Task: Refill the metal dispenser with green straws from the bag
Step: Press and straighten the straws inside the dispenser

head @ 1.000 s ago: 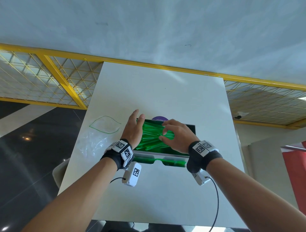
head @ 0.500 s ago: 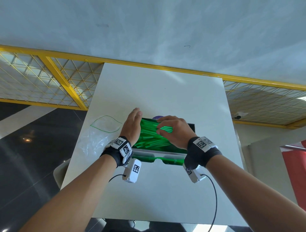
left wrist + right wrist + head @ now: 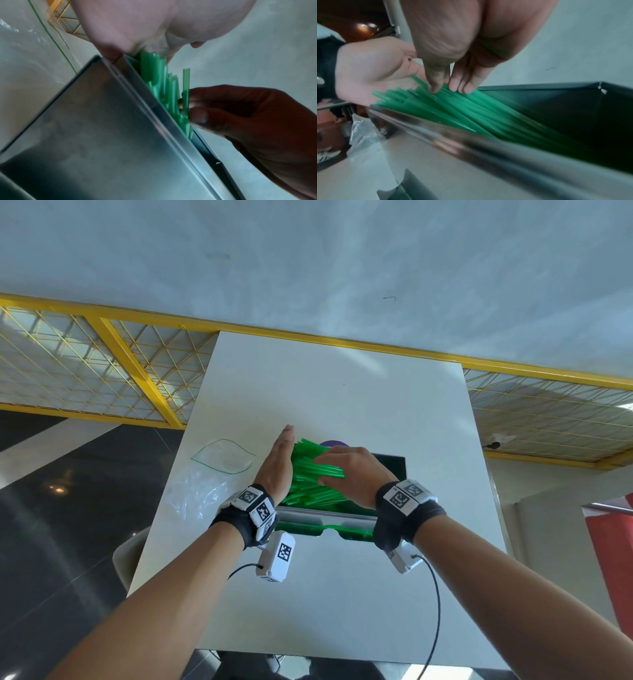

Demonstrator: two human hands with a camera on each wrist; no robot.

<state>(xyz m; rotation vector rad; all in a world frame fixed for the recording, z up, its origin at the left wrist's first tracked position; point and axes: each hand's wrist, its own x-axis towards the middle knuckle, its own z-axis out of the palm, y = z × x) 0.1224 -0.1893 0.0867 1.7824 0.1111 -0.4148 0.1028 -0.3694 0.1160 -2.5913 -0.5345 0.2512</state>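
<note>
The metal dispenser (image 3: pixel 390 467) stands open-topped in the middle of the white table (image 3: pixel 342 594). Green straws (image 3: pixel 308 484) lie slanted in it, their left ends raised above the rim. My left hand (image 3: pixel 279 460) stands flat and on edge at the dispenser's left end, palm against the straw ends (image 3: pixel 164 83). My right hand (image 3: pixel 323 470) reaches over from the right, its fingers above and its thumb below, pinching some straws (image 3: pixel 471 108) near their raised ends. The right half of the dispenser (image 3: pixel 573 121) looks dark and holds only the straws' lower ends.
The clear bag (image 3: pixel 212 477) with a green zip line lies flattened on the table left of the dispenser. More green shows in the dispenser's front tray (image 3: pixel 329 530). A purple disc (image 3: pixel 330 444) peeks out behind it. A yellow railing (image 3: pixel 137 371) runs past the table's far edge.
My left hand has turned from lying over the straws to standing on edge. My right hand slid left, and the straws' left ends rose into a slanted bunch.
</note>
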